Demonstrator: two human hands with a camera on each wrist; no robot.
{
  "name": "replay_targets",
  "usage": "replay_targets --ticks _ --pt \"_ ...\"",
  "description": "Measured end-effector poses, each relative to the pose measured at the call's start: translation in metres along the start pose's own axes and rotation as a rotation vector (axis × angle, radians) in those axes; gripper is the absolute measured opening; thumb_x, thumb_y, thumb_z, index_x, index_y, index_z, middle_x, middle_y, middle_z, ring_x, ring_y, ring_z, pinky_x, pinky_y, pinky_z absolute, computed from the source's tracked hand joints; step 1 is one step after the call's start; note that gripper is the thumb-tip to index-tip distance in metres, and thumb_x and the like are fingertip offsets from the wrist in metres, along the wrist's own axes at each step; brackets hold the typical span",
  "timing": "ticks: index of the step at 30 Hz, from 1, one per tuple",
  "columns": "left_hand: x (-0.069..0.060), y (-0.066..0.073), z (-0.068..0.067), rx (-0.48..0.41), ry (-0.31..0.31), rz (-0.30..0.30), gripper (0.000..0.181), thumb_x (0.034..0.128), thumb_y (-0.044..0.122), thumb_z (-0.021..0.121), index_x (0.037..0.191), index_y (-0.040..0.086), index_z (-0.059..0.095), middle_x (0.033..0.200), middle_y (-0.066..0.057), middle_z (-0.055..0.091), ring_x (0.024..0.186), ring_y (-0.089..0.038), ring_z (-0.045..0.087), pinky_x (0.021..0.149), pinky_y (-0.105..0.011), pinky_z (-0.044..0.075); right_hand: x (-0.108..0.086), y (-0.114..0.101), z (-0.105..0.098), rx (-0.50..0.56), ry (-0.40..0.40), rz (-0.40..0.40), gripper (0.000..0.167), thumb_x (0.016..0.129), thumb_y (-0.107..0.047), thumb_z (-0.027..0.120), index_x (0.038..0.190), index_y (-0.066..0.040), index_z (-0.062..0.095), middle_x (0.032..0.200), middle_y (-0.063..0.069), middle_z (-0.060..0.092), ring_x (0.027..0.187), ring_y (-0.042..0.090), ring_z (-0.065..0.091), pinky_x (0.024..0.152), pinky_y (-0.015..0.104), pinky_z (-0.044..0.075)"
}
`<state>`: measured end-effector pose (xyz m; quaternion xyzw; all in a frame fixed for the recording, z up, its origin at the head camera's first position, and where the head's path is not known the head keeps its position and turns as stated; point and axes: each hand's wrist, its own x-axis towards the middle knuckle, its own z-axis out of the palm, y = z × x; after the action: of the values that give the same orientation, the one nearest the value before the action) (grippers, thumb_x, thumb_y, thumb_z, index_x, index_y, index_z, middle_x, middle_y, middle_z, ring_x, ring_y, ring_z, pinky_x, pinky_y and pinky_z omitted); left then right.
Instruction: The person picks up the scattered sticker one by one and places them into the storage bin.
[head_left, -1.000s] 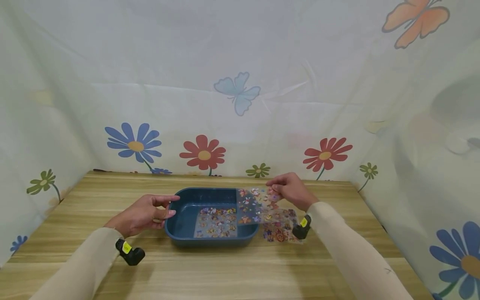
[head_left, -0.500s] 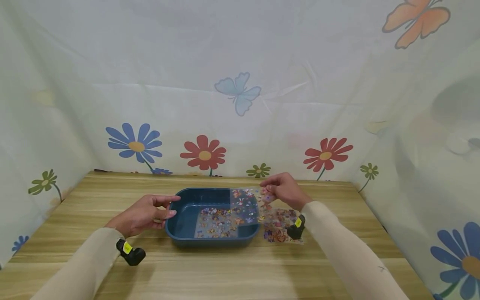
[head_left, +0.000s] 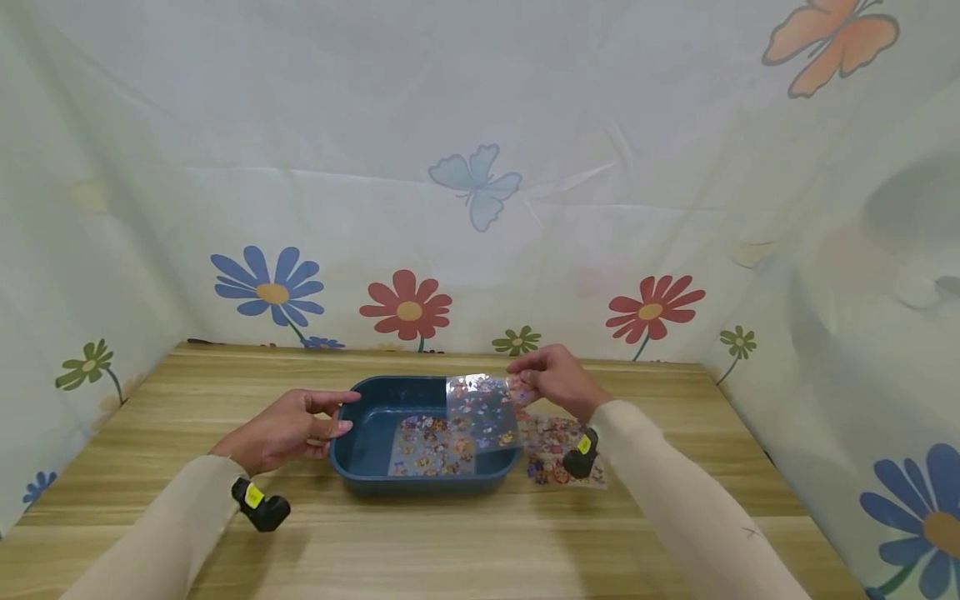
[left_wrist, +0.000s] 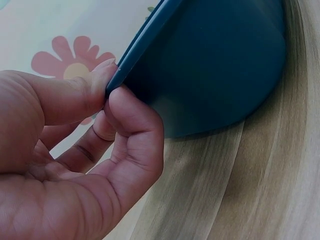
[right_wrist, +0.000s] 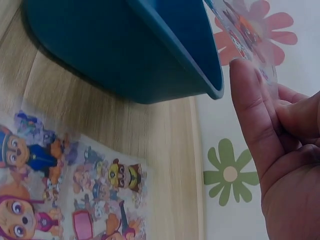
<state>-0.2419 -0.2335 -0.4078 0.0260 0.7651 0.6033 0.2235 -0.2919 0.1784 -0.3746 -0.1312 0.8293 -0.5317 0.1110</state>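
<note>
A dark blue rectangular basin (head_left: 420,486) stands on the table, and my left hand (head_left: 288,429) pinches its left rim between thumb and fingers. The left wrist view shows the thumb on top of the rim (left_wrist: 150,37) and a curled finger beneath it. My right hand (head_left: 558,383) pinches the right edge of a clear sticker sheet (head_left: 483,412) printed with small colourful figures. That sheet hangs over the basin's right part. Inside the basin lies another sticker sheet (head_left: 423,454). On the table right of the basin are clear sheets with cartoon puppies (right_wrist: 100,190), partly hidden by my wrist.
The wooden table (head_left: 420,542) ends at a pale cloth backdrop (head_left: 337,200) with printed flowers and butterflies. The cloth also closes in both sides. Each sleeve carries a small black wrist camera (head_left: 262,507).
My right hand has moved left with the sticker sheet, which now reaches further over the basin. The left hand and the basin have stayed in place.
</note>
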Motion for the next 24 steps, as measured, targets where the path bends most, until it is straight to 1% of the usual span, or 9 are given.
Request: replay_targets --ticks 4,12,18,24 --pt "0.000 0.000 0.000 -0.005 -0.006 0.001 0.071 0.0965 0.016 0.074 0.159 0.008 0.042 0.109 -0.008 0.050 0.078 -0.019 0.060 0.072 -0.029 0.057 0.001 -0.003 0.004 0.015 -0.021 0.015 0.029 0.103 0.006 0.052 0.128 0.012 0.066 0.114 0.022 0.072 0.075 0.014 0.071 0.076 0.031 0.063" --pt "0.000 -0.001 0.000 -0.010 -0.008 0.003 0.070 0.0970 0.015 0.074 0.159 0.008 0.042 0.109 -0.008 0.050 0.078 -0.019 0.059 0.071 -0.028 0.056 0.005 -0.006 0.012 0.042 -0.058 -0.008 0.030 0.103 0.009 0.050 0.129 0.015 0.063 0.113 0.025 0.072 0.075 0.014 0.073 0.075 0.031 0.064" --pt "0.001 -0.002 -0.001 -0.010 -0.013 0.009 0.070 0.0971 0.015 0.074 0.159 0.008 0.043 0.110 -0.009 0.049 0.078 -0.020 0.058 0.070 -0.028 0.055 0.005 -0.009 0.018 0.034 -0.066 -0.018 0.030 0.103 0.007 0.051 0.129 0.012 0.065 0.117 0.025 0.071 0.078 0.015 0.073 0.076 0.032 0.064" --pt "0.001 -0.003 -0.001 -0.004 -0.010 0.011 0.069 0.0973 0.015 0.073 0.159 0.008 0.043 0.110 -0.009 0.049 0.078 -0.019 0.058 0.070 -0.028 0.055 0.008 -0.011 0.025 0.040 -0.077 -0.008 0.029 0.103 0.006 0.052 0.128 0.011 0.066 0.117 0.025 0.071 0.078 0.016 0.073 0.077 0.033 0.064"
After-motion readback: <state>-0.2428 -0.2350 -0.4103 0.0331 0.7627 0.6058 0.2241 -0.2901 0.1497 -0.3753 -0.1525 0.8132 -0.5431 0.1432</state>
